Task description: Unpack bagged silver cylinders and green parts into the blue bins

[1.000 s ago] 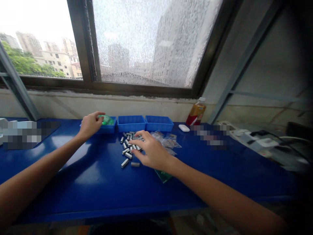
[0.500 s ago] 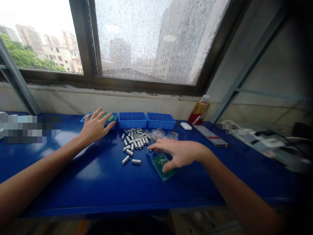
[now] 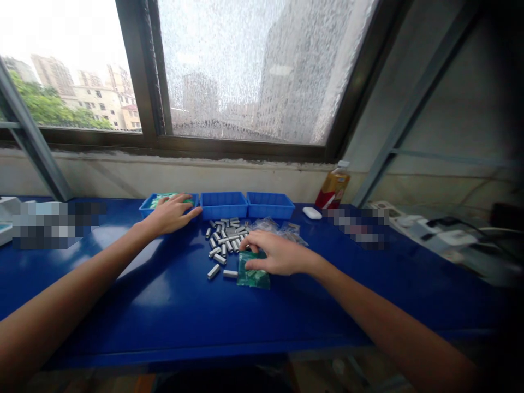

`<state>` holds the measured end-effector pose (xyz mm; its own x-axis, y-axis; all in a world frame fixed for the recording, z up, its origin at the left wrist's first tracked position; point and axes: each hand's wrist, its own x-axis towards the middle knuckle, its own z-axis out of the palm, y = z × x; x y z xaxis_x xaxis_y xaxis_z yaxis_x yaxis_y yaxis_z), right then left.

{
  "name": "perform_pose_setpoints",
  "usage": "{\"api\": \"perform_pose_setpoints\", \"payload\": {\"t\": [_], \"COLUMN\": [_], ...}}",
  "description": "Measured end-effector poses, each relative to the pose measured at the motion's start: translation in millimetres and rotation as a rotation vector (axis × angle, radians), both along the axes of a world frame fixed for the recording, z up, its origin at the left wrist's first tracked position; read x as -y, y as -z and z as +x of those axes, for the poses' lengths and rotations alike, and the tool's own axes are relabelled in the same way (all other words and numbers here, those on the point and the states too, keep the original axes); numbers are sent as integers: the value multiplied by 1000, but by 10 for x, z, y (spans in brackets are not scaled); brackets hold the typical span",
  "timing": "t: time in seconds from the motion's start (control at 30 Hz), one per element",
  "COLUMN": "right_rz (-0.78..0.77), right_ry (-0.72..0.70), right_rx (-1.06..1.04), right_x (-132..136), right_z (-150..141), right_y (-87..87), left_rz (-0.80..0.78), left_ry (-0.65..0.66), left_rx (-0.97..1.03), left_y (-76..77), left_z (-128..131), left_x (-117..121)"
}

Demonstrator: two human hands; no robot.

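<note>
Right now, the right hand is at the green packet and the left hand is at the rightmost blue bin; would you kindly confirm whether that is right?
Not quite: the head view shows the left hand at the leftmost blue bin; the right hand is indeed at the green packet.

I face a wide window with a dark frame. Through its left part I see pale buildings and green trees under a white sky; the right pane is speckled, blurring the grey shapes beyond. A pale wall runs below the sill. My glossy blue table stretches left to right, daylight glaring off its left side. Slanting grey metal posts stand left and right, and the far right falls into shadow.
</note>
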<state>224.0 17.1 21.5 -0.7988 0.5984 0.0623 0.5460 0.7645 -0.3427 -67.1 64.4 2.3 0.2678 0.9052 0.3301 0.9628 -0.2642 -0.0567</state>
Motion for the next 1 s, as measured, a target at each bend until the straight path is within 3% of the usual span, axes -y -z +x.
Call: {"api": "perform_pose_setpoints", "payload": {"t": [0.13,0.23,0.37,0.5,0.67,0.73,0.77,0.9,1.0], "right_rz": [-97,-230,-402,-461,-491,-398,-290,283,566], "right_ry": [23,70,175,283,419,451,463,423,254], "right_rx": [-195,-415,-698,-901,-1025,-965,-923,-827,-729], "right_x": [-7,-17,-46,-86,-168,-204,-217,-164,1], "right_z": [-54,-53,-44,-70,-70,-56,-58,-182,-350], "right_y": [25,15,1,39,144,128,97,-93,-131], "left_rz": [125,243,149,85,301,354,306,-438,-678], "left_ry": [56,26,-1,-19,-20,30,71,283,377], "left_rx": [146,301,149,47,210,355,457,1112,1543], "left_y": [66,113,135,151,90,10,-35,-166,-193], "left_z": [-14,-27,-2,52,135,229,296,616,747], "left_x": [3,11,19,27,156,295,380,701,796]}}
